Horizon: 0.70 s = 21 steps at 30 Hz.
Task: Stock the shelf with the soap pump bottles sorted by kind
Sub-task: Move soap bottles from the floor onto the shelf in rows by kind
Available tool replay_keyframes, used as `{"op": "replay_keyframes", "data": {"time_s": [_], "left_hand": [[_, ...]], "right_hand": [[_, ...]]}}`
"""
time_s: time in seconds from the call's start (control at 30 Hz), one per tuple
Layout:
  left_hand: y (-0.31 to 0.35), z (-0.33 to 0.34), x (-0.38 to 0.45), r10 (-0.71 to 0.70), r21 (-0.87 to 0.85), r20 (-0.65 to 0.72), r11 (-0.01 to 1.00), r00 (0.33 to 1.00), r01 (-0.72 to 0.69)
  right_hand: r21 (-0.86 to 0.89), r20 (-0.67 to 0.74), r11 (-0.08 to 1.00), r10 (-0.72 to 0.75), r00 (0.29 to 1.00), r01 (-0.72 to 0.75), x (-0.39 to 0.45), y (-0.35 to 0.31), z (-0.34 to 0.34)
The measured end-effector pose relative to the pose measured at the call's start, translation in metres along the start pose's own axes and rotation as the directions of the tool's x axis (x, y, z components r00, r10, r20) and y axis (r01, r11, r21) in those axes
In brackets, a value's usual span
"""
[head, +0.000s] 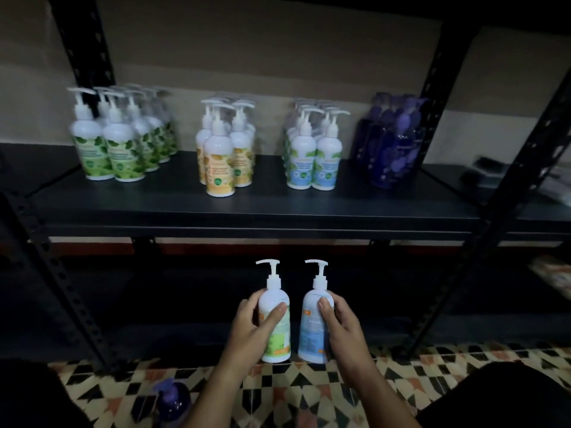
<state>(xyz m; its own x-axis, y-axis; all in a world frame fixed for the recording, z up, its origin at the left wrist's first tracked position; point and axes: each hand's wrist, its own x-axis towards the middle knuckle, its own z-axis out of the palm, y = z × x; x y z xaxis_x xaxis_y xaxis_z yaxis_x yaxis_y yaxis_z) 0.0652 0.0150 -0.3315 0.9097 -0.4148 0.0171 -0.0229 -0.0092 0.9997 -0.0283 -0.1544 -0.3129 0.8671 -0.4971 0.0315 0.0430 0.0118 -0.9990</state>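
My left hand (pixel 251 327) grips a white pump bottle with a green label (pixel 276 316), held upright below the shelf. My right hand (pixel 340 324) grips a white pump bottle with a blue label (pixel 312 322) beside it. On the black shelf (pixel 247 208) stand four groups: green-leaf bottles (pixel 117 140) at the left, yellow-label bottles (pixel 222 149), blue-label bottles (pixel 313 149), and dark purple bottles (pixel 389 143) at the right. A purple bottle (pixel 173 403) stands on the floor at the lower left.
Black perforated uprights (pixel 61 279) frame the shelf unit at both sides. A lower shelf (pixel 185 307) lies dark behind the held bottles. The floor (pixel 293 393) has patterned tiles. Pale items (pixel 553 270) sit at the far right.
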Motion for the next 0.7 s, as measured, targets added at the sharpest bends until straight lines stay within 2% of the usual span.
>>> {"op": "replay_keyframes", "data": {"time_s": [0.17,0.47,0.57,0.7], "left_hand": [[-0.001,0.019,-0.003,-0.025,0.009,0.014,1.000,1.000,0.025],[0.001,0.032,-0.008,0.082,0.146,-0.215,0.988,0.973,-0.050],[0.005,0.028,-0.010,0.056,0.135,-0.235,0.991,0.970,-0.024],[0.010,0.025,-0.013,0.074,0.198,-0.269,0.980,0.960,-0.020]], "right_hand": [[-0.032,-0.045,0.999,0.010,0.999,-0.012,-0.001,0.012,-0.003],[-0.036,-0.056,0.999,-0.014,0.998,0.012,-0.005,0.010,0.003],[-0.117,-0.053,0.993,-0.031,0.998,0.025,-0.005,0.016,0.004],[-0.219,-0.119,0.975,-0.060,0.991,0.033,-0.002,0.024,0.004]]}}
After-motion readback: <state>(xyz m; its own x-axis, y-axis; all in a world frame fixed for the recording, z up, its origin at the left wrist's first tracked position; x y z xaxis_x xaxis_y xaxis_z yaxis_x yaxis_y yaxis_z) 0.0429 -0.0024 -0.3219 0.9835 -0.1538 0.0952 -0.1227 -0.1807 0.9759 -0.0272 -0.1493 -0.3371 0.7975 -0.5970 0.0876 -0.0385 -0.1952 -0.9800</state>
